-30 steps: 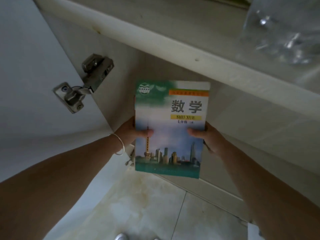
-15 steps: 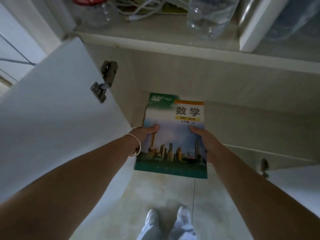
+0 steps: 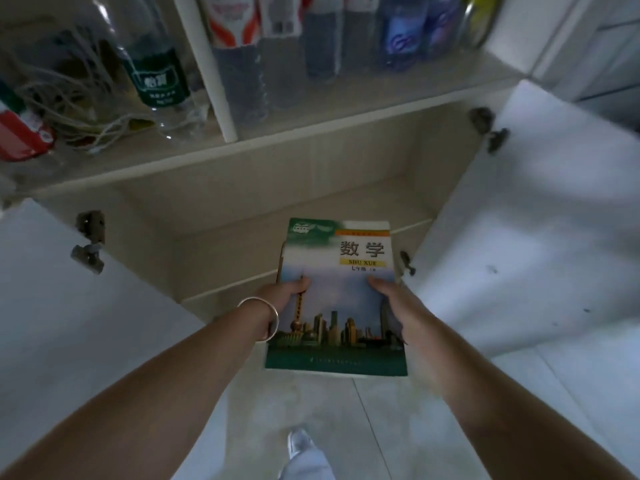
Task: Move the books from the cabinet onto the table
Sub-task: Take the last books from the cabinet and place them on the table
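A person holds a mathematics textbook [image 3: 337, 299] face up in front of the open cabinet [image 3: 294, 216] — the left hand [image 3: 282, 294] grips its left edge, thumb curled over the cover, and the right hand [image 3: 393, 299] grips the right edge likewise. Beyond the fingers, bottles [image 3: 242, 57] crowd the upper shelf; white doors [image 3: 519, 237] stand open on both sides.

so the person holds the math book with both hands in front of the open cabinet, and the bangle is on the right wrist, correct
Not quite: the bangle is on the left wrist, as the head view shows. The rest holds: left hand and right hand both grip the math book before the open cabinet.
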